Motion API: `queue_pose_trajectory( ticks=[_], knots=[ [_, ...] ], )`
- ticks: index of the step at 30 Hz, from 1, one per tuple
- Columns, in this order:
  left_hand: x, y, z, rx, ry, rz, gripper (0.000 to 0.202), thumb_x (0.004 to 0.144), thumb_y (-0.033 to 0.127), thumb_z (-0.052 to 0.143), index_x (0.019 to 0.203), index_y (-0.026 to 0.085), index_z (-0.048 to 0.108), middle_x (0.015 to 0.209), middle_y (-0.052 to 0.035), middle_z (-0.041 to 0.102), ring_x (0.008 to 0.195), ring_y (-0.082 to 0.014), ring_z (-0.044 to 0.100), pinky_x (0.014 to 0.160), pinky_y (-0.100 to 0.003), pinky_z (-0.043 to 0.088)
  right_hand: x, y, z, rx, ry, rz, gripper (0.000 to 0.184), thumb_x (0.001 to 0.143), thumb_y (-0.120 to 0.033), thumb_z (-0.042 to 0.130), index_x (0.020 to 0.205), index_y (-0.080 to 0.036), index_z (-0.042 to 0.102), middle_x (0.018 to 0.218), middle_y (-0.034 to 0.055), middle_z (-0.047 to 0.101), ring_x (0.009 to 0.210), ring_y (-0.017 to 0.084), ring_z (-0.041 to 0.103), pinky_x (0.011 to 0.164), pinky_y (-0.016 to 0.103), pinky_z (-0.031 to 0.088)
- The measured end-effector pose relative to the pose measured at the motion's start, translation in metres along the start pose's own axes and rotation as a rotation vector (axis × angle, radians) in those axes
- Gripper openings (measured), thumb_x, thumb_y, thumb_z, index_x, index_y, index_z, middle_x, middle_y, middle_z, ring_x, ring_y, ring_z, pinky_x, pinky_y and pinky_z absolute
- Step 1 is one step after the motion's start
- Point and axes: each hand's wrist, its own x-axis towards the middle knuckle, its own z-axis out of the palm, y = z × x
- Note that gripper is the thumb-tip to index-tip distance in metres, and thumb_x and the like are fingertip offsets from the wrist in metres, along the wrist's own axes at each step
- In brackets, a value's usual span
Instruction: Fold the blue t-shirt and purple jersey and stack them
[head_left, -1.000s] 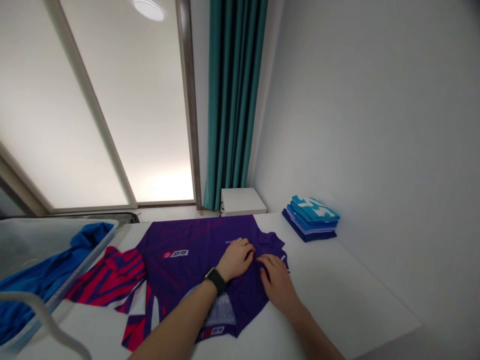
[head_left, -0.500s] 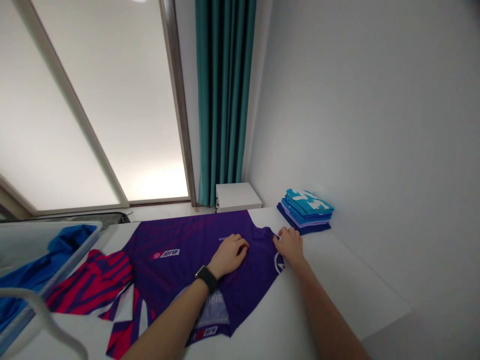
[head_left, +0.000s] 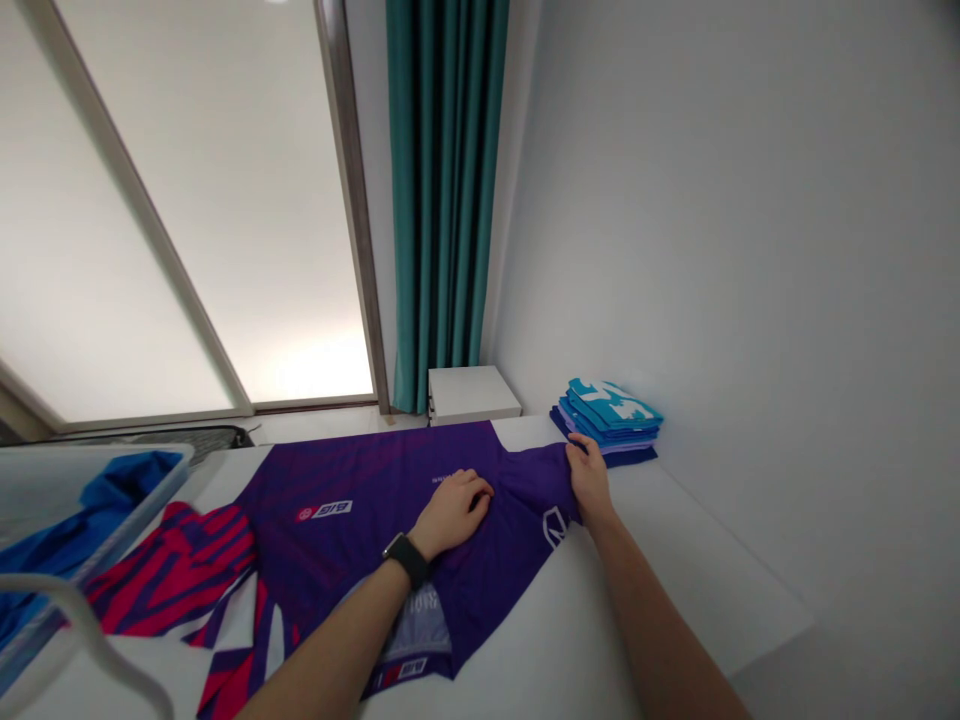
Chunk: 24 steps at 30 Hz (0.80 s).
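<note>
The purple shirt (head_left: 360, 500) lies spread flat across the middle of the white worktop (head_left: 675, 560), with one sleeve stretched out to the right. The left hand (head_left: 452, 512) rests palm down on the body of the shirt. Its grip is slack, the fingers loosely curled on the cloth with nothing closed in them. A dark watch (head_left: 406, 558) sits on that wrist. The right hand (head_left: 589, 480) lies at the end of the right sleeve with its fingertips on the edge, but this angle does not show whether its grip has closed on the cloth.

Just beyond that hand, near the wall, stands a stack of folded shirts (head_left: 609, 420) in blues and purples. To the left, a red and purple shirt (head_left: 169, 575) lies beside the purple one, their edges overlapping. A clear bin (head_left: 150, 505) at the worktop's left edge holds blue cloth (head_left: 112, 485).

Behind the worktop are a small white cabinet (head_left: 471, 392), a teal curtain (head_left: 444, 200), a frosted window (head_left: 225, 220) and a plain white wall (head_left: 750, 250).
</note>
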Motion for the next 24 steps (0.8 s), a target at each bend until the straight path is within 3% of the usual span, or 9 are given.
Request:
queue_pose_trajectory(
  ticks=[3, 6, 10, 14, 19, 24],
  knots=[
    [0.000, -0.001, 0.000, 0.007, -0.003, 0.004, 0.024, 0.094, 0.022, 0.043, 0.092, 0.022, 0.067, 0.092, -0.0044, 0.064, 0.088, -0.0193, 0.058, 0.090, -0.035, 0.044, 0.004, 0.002, -0.008, -0.067, -0.016, 0.004, 0.049, 0.084, -0.043, 0.041, 0.121, -0.013, 0.050, 0.062, -0.0024, 0.055, 0.051, 0.016, 0.049, 0.053, 0.028, 0.042],
    [-0.001, -0.001, 0.001, 0.036, -0.006, 0.020, 0.024, 0.094, 0.023, 0.043, 0.100, 0.022, 0.066, 0.095, -0.0049, 0.064, 0.091, -0.0200, 0.058, 0.091, -0.035, 0.044, 0.001, 0.004, -0.011, -0.167, -0.099, -0.006, 0.041, 0.080, -0.037, 0.047, 0.112, -0.015, 0.058, 0.065, 0.0003, 0.059, 0.058, 0.019, 0.055, 0.063, 0.033, 0.047],
    [-0.005, 0.003, -0.001, 0.134, -0.041, 0.042, 0.032, 0.093, 0.027, 0.045, 0.123, 0.025, 0.059, 0.113, -0.0072, 0.061, 0.104, -0.0246, 0.054, 0.095, -0.043, 0.042, -0.012, 0.004, -0.011, -0.250, -0.231, -0.071, 0.032, 0.072, -0.025, 0.055, 0.102, -0.022, 0.065, 0.096, 0.0050, 0.069, 0.089, 0.023, 0.063, 0.089, 0.038, 0.046],
    [-0.008, 0.008, -0.002, 0.200, -0.116, 0.115, 0.045, 0.095, 0.035, 0.044, 0.140, 0.029, 0.044, 0.144, -0.0056, 0.047, 0.127, -0.0279, 0.043, 0.105, -0.052, 0.034, -0.017, 0.003, -0.014, -0.403, -0.291, -0.185, 0.039, 0.082, -0.020, 0.041, 0.116, -0.021, 0.061, 0.119, 0.0067, 0.065, 0.111, 0.021, 0.059, 0.101, 0.037, 0.042],
    [-0.009, 0.011, -0.002, 0.233, -0.173, 0.141, 0.044, 0.097, 0.039, 0.041, 0.140, 0.030, 0.045, 0.149, -0.0055, 0.042, 0.133, -0.0260, 0.040, 0.108, -0.051, 0.030, -0.006, 0.004, -0.021, -0.587, -0.295, -0.179, 0.045, 0.087, -0.017, 0.039, 0.129, -0.019, 0.055, 0.125, 0.0087, 0.063, 0.115, 0.023, 0.058, 0.101, 0.036, 0.042],
    [-0.008, 0.010, -0.002, 0.241, -0.164, 0.150, 0.043, 0.097, 0.039, 0.043, 0.138, 0.029, 0.047, 0.148, -0.0066, 0.044, 0.132, -0.0250, 0.042, 0.107, -0.048, 0.031, 0.017, -0.011, -0.020, -0.861, -0.391, -0.232, 0.048, 0.095, -0.019, 0.036, 0.141, -0.027, 0.044, 0.125, 0.0066, 0.064, 0.106, 0.023, 0.063, 0.090, 0.033, 0.046]
  ],
)
